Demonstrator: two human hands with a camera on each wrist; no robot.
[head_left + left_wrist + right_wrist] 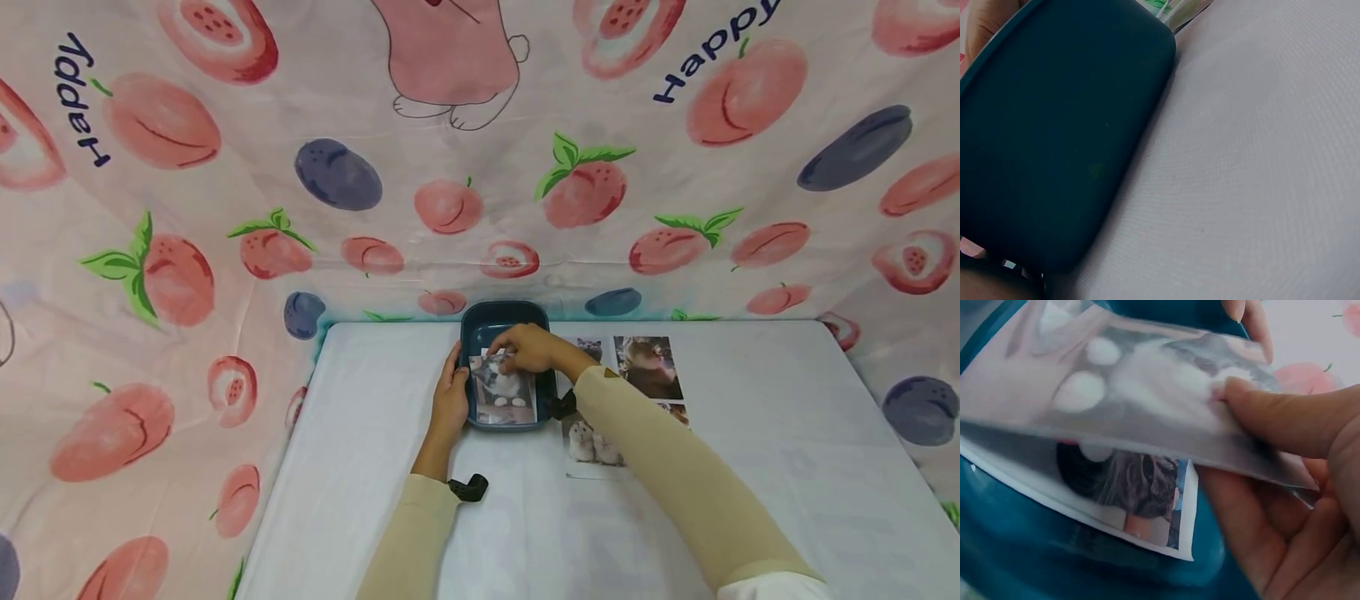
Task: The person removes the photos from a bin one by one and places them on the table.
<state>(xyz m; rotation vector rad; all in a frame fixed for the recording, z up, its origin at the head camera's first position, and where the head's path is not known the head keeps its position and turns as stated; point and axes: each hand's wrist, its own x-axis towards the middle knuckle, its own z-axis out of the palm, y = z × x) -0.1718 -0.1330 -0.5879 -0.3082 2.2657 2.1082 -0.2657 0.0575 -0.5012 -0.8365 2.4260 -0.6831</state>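
A dark teal tray stands at the back of the white table. My left hand grips its left side; in the left wrist view the tray's outer wall takes up much of the picture. Over the tray, my right hand pinches a photo card of a grey and white kitten, thumb on its face and fingers beneath. Seen from the right wrist, this kitten card is lifted at one edge above another cat photo card with a white border, lying in the tray.
Right of the tray, several animal photos lie on the white table, among them a brown animal photo and a photo of pale, fluffy animals, partly covered by the right sleeve. A fruit-print cloth hangs behind the table.
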